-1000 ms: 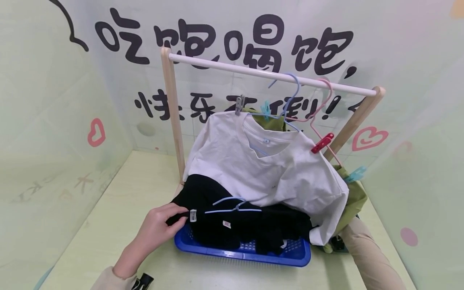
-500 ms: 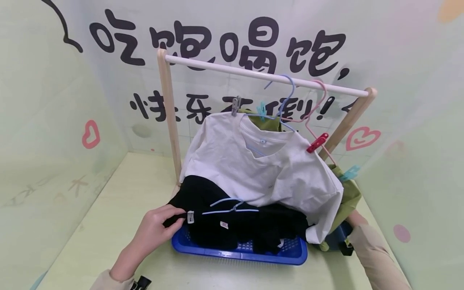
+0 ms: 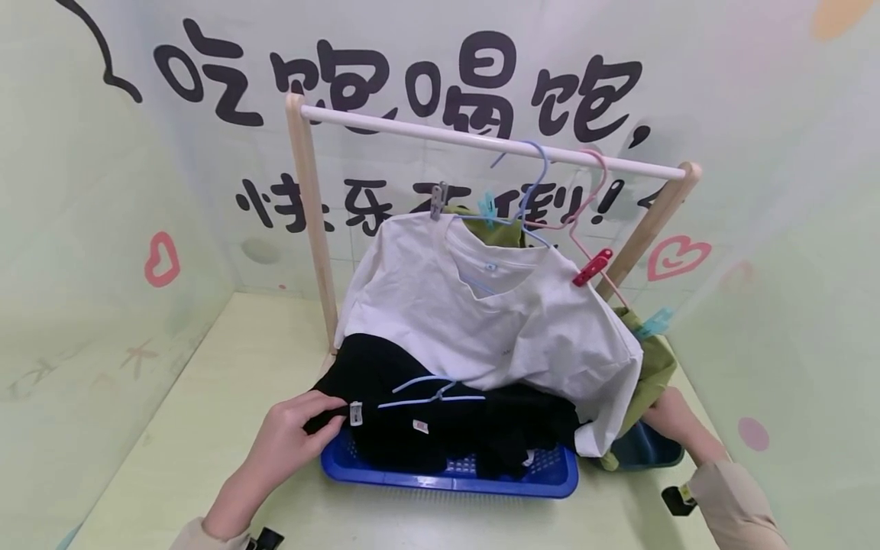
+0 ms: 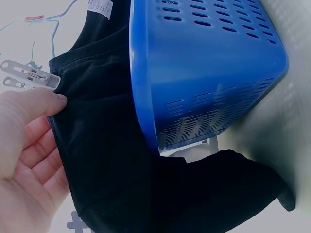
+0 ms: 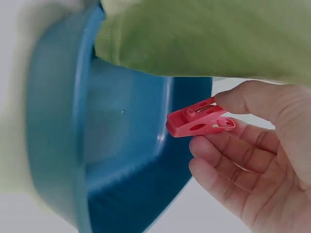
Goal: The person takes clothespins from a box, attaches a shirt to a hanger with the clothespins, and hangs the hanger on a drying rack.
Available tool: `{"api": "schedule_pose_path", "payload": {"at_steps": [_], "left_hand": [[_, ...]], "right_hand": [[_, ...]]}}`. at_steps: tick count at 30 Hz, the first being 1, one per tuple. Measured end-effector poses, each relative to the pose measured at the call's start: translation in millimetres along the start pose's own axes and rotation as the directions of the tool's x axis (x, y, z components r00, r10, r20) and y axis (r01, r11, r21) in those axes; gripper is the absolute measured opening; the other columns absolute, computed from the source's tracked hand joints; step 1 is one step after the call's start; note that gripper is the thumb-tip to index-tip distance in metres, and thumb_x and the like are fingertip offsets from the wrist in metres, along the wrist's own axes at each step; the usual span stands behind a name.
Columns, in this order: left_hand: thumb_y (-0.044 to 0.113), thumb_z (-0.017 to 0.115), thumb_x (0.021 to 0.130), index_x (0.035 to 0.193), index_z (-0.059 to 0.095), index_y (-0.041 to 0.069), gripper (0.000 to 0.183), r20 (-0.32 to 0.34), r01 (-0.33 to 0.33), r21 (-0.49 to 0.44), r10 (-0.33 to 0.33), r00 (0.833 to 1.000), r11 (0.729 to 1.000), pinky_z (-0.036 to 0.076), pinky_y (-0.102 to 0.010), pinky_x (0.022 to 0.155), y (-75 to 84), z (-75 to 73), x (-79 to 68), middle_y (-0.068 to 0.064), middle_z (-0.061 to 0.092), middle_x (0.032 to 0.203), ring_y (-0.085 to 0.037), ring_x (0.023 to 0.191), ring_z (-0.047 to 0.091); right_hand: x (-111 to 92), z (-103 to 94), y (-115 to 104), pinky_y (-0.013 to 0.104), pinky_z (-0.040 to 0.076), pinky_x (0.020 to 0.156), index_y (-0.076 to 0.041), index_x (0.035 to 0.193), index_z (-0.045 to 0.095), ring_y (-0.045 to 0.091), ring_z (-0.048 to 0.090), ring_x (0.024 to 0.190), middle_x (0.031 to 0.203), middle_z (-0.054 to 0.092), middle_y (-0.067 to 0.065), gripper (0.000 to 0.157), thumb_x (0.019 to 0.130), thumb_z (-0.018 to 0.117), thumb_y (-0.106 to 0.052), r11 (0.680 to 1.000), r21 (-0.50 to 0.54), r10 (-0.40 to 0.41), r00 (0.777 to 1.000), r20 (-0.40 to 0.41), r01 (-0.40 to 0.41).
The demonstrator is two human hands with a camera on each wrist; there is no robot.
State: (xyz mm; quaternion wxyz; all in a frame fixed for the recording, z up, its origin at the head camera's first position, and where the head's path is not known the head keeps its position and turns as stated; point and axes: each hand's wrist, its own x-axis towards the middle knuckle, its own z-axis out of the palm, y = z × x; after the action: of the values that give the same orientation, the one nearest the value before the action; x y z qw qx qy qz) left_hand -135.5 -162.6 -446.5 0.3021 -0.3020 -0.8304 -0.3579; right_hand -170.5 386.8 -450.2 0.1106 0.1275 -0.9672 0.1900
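Note:
My left hand [image 3: 289,435] pinches the edge of a black shirt [image 4: 102,121] near its neckline. A grey clothespin [image 4: 31,75] appears beside that thumb; I cannot tell whether it grips the cloth. A blue hanger [image 3: 433,397] pokes out of the black shirt, which lies over a blue plastic basket [image 3: 454,485]. At the right, my right hand [image 3: 674,424] holds a red clothespin [image 5: 199,119] between thumb and fingers, above a dark blue basin [image 5: 131,145]. A green garment [image 5: 209,39] hangs just over this hand.
Behind the basket stands a rack with a white rail [image 3: 454,137]. From it hang a white shirt [image 3: 467,313] on a blue hanger and the green garment on a pink hanger [image 3: 584,210]. Another red clothespin [image 3: 593,267] and blue clothespins [image 3: 653,324] sit on these hangers.
My right hand, first hidden behind the green garment low at the right, has come up and back into view above the basin. My left hand keeps its pinch on the black shirt.

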Motion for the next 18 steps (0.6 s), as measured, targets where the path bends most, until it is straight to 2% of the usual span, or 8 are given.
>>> {"api": "schedule_pose_path", "payload": {"at_steps": [3,7,15,18], "left_hand": [[-0.008,0.074,0.061,0.082,0.071,0.005,0.025,0.002,0.002,0.003,-0.002,1.0,1.0,0.049,-0.016,0.061,0.4,-0.1,-0.2,0.001,0.068,0.079,-0.011,0.067,0.064],[-0.008,0.074,0.06,0.082,0.071,0.004,0.025,-0.005,-0.001,0.003,0.001,1.0,1.0,0.048,-0.016,0.061,0.4,-0.5,-0.3,0.001,0.068,0.079,-0.012,0.067,0.064],[-0.009,0.074,0.059,0.082,0.071,0.004,0.027,-0.021,-0.012,-0.005,0.012,1.0,1.0,0.048,-0.015,0.061,-0.1,-0.4,0.6,0.001,0.068,0.079,-0.012,0.066,0.064],[-0.009,0.074,0.059,0.083,0.071,0.004,0.027,-0.019,-0.018,-0.014,0.018,1.0,1.0,0.048,-0.015,0.061,-0.3,0.9,1.1,0.001,0.068,0.079,-0.011,0.066,0.064]], "right_hand": [[-8,-4.6,0,0.028,0.041,0.052,-0.005,0.07,0.058,0.006,0.048,0.055,0.061,0.058,-0.002,0.011,0.07,0.069,-0.003,0.998,0.031,0.057,0.994,0.088,-0.059],[-20,-11.8,-6,0.027,0.046,0.054,-0.003,0.082,0.06,0.007,0.057,0.059,0.068,0.063,-0.001,0.012,0.075,0.07,-0.005,0.99,0.107,0.082,0.987,0.142,-0.097],[-46,-18.8,-22,0.023,0.047,0.054,0.004,0.099,0.06,0.001,0.056,0.06,0.074,0.062,-0.001,0.023,0.079,0.068,0.001,0.966,0.181,0.153,0.973,0.174,-0.185],[-55,-20.5,-29,0.023,0.048,0.053,0.005,0.1,0.059,0.001,0.055,0.06,0.073,0.061,-0.003,0.024,0.078,0.069,0.003,0.965,0.207,0.133,0.98,0.149,-0.162]]}}
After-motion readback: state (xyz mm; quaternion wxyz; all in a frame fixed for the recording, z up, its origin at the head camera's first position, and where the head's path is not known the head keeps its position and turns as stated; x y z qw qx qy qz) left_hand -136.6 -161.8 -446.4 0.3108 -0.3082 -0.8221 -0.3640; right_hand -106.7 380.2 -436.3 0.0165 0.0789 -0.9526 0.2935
